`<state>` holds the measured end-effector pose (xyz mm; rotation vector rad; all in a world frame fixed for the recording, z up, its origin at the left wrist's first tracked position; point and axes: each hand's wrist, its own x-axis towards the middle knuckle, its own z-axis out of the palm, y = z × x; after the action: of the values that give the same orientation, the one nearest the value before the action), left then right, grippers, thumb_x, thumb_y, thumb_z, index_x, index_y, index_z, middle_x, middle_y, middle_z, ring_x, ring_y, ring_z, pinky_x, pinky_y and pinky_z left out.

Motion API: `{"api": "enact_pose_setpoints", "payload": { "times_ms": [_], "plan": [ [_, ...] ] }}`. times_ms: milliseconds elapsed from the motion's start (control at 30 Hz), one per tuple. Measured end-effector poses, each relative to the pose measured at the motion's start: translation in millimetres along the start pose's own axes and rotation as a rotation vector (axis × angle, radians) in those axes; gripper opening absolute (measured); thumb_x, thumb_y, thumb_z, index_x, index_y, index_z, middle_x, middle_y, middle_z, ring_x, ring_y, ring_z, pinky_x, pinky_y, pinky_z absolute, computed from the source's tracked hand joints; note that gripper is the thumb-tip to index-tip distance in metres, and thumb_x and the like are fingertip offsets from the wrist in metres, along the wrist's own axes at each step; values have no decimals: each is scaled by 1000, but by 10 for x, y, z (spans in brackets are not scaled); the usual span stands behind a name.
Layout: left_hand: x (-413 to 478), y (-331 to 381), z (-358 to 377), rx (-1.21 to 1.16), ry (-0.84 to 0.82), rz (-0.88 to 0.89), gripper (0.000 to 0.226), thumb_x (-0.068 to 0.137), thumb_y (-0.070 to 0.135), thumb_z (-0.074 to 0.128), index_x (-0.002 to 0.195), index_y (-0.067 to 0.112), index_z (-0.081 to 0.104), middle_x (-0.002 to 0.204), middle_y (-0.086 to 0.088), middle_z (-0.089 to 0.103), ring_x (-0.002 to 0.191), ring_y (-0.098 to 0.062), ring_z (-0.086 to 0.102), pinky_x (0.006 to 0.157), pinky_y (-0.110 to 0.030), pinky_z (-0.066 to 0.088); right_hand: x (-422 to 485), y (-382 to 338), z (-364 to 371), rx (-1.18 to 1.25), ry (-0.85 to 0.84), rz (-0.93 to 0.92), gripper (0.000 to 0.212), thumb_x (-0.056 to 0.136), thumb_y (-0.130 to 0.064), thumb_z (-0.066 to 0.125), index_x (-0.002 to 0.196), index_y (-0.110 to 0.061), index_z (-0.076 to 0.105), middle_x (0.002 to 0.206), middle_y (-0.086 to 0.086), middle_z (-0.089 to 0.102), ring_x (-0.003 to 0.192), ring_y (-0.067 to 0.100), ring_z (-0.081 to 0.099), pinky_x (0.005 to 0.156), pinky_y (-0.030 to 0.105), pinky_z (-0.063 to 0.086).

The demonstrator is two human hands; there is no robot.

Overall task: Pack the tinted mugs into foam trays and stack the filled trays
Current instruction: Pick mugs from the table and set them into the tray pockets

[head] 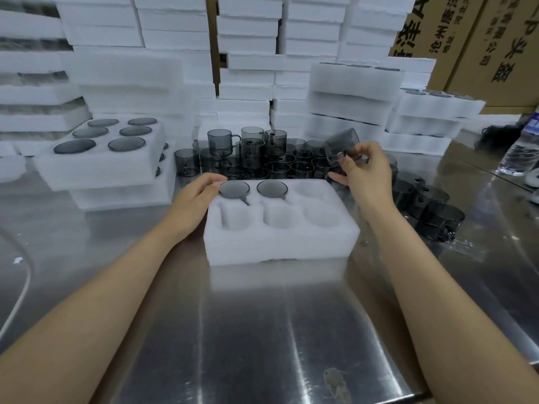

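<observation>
Head view gives us the foam tray (280, 240) lying on the steel surface (262, 330) straight ahead, with six wells in two rows. We count two tinted mugs already sunk into the far row, the far-left mug (234, 189) and the far-middle mug (272, 188); the other four wells stand open. The left hand (195, 199) rests against the tray's far-left corner, its fingers straight and close together, their tips touching the rim of the far-left mug. The right hand (367, 167) hangs over the tray's far-right corner, and its fingers are curled, pinching the handle of the held mug (341, 144), which is tilted in the air.

Just behind the tray we see the loose mugs (248, 158) crowded together, some standing on top of others. More of them, the side mugs (431, 211), lie to the right of the right forearm. On the left sits a left stack (102, 167) of filled trays, six dark mug rims showing in its top tray. A right stack (350, 97) of filled trays rises beyond the right hand. Behind everything we see a foam wall (175, 39) of piled white trays, cardboard boxes (481, 39) at the upper right, and a water bottle (519, 153) near the right edge of the surface
</observation>
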<state>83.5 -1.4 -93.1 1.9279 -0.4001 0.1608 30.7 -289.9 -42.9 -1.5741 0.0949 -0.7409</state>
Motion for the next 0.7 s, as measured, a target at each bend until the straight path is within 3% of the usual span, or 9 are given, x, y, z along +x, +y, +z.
{"api": "enact_pose_setpoints", "payload": {
  "times_ms": [133, 233, 367, 467, 533, 600, 700],
  "plan": [
    [12, -21, 1, 2, 6, 2, 22, 101, 31, 45, 98, 45, 62, 103, 28, 64, 97, 13, 55, 83, -18, 39, 17, -13, 41, 222, -62, 66, 22, 90, 11, 54, 86, -10, 54, 101, 13, 60, 97, 25, 66, 73, 19, 55],
    [12, -31, -5, 7, 1, 2, 21, 100, 33, 45, 100, 45, 62, 104, 26, 64, 97, 12, 55, 81, -19, 39, 54, -33, 35, 408, -77, 227, 21, 88, 16, 46, 88, -2, 57, 98, 19, 64, 93, 26, 68, 75, 20, 55],
    [9, -33, -10, 9, -2, 21, 21, 100, 33, 45, 100, 46, 61, 106, 27, 63, 99, 13, 54, 82, -17, 38, 69, -47, 2, 748, -35, 445, 15, 95, -11, 45, 92, -1, 55, 89, 10, 62, 98, 28, 64, 71, 27, 54],
    [16, -33, -7, 12, 1, 21, 22, 100, 32, 45, 99, 48, 61, 107, 27, 62, 102, 12, 54, 83, -18, 38, 66, -50, -7, 560, -80, 377, 23, 96, -26, 55, 82, -13, 68, 72, -2, 66, 76, 15, 64, 60, 23, 51],
    [18, -34, -6, 12, 3, 18, 23, 100, 32, 45, 98, 48, 61, 107, 27, 62, 101, 13, 54, 83, -17, 38, 57, -44, 13, 393, -151, 271, 24, 94, -24, 57, 85, -13, 76, 79, 2, 71, 68, 14, 63, 59, 23, 48],
    [18, -38, -6, 10, 2, 18, 22, 100, 33, 45, 98, 48, 61, 107, 27, 63, 102, 12, 54, 84, -18, 38, 48, -27, 19, 227, -167, 226, 24, 87, -25, 66, 107, -12, 67, 98, 9, 68, 74, 16, 63, 66, 28, 47],
    [20, -41, -7, 12, -2, 20, 21, 100, 34, 45, 99, 48, 61, 109, 26, 63, 106, 7, 54, 87, -19, 39, 6, -18, 31, -87, -240, 69, 31, 82, -24, 72, 112, -24, 65, 105, -2, 69, 89, 4, 64, 74, 20, 49]
  ]
}}
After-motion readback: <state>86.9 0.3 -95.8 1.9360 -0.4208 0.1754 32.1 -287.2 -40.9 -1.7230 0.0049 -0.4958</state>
